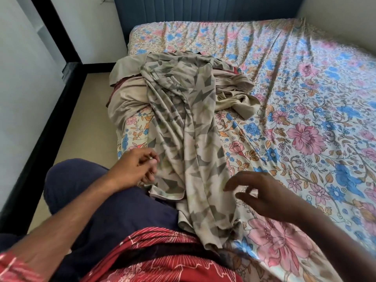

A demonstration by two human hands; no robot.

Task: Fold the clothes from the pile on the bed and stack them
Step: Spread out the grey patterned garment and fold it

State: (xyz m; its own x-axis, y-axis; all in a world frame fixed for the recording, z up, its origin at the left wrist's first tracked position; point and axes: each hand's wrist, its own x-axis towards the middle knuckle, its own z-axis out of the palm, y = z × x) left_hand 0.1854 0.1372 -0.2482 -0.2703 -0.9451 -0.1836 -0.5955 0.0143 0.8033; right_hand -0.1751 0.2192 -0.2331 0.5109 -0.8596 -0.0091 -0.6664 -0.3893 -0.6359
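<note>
Nearest: red patterned top (162, 259) and dark blue trousers (105, 200) of the person, knee up on the bed edge. No boxes or baskets; the bed (305, 123) w/ its floral sheet carries everything.

Left hand (138, 165): fingers loosely curled, just at the left edge of the patterned cloth (189, 143), holding nothing that I can see; contact w/ the cloth can't be told. Right hand (262, 194): fingers spread and slightly bent, relaxed, above the sheet right beside the cloth's right edge, gripping nothing.

The patterned cloth, beige w/ grey-green shapes, runs in a long rumpled strip from the person's lap up to the pile (162, 86). Pile sits at the bed's left side, approx mid-length: beige pieces, a bit of dark red underneath. Far end: blue headboard (203, 9). Floor (81, 119) at left.
</note>
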